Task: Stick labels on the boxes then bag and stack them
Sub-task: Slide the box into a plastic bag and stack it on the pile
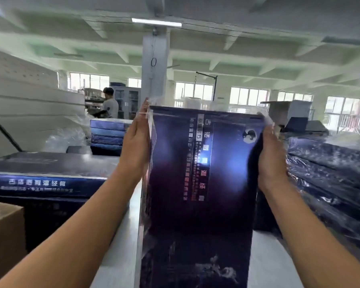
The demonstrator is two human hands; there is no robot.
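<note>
A tall dark blue box (pixel 197 183) with white and red print stands upright in front of me, inside a clear plastic bag (pixel 152 104) whose open mouth rises above its top edge. My left hand (pixel 135 148) grips the bag and the box's upper left edge. My right hand (pixel 270 159) grips the bag at the upper right edge. The box's lower end rests on the white table (pixel 121 246).
Dark blue boxes (pixel 46 183) are stacked at left, with a brown carton (pixel 4 235) in front. Bagged boxes (pixel 330 173) pile up at right. More boxes (pixel 107 134) stand farther back. A person (pixel 110 104) works in the background near a pillar (pixel 154 65).
</note>
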